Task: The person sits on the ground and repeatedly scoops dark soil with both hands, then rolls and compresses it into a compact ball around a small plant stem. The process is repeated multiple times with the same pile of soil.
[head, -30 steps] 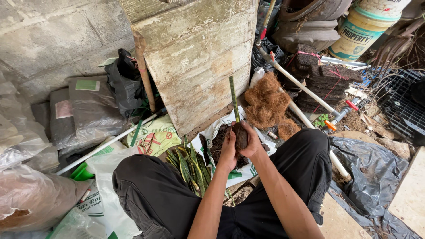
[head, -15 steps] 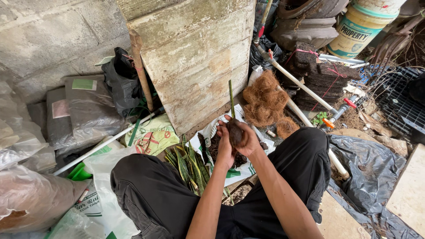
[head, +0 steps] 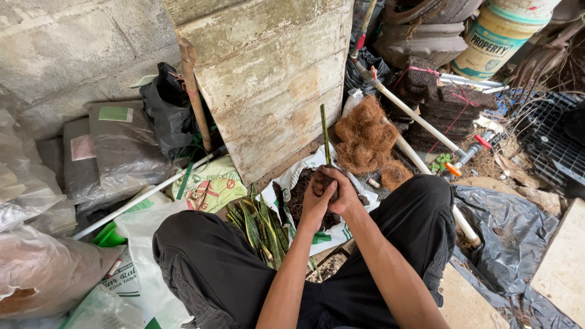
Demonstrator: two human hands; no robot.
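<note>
Both hands are cupping a dark lump right over the soil pile (head: 300,201). The left hand (head: 317,204) is wrapping around it from one side and the right hand (head: 342,194) from the other, fingers closed tight on the lump with a thin green cutting (head: 325,139) sticking straight up out of the top. The lump itself is mostly hiding behind the fingers, so I can't tell if it's a small pot or a packed ball.

Stuff I'd be worrying about: that cutting is standing tall and skinny, so squeezing unevenly is probably going to tip it or snap it at the base. Loose soil could be crumbling out between the fingers and landing on the trousers (head: 213,262) instead of the white sack (head: 341,234) underneath. The striped leaves (head: 259,225) are lying just beside the left forearm, so an elbow shifting could crush them. The coir clump (head: 365,137) is sitting near but apart.
</note>
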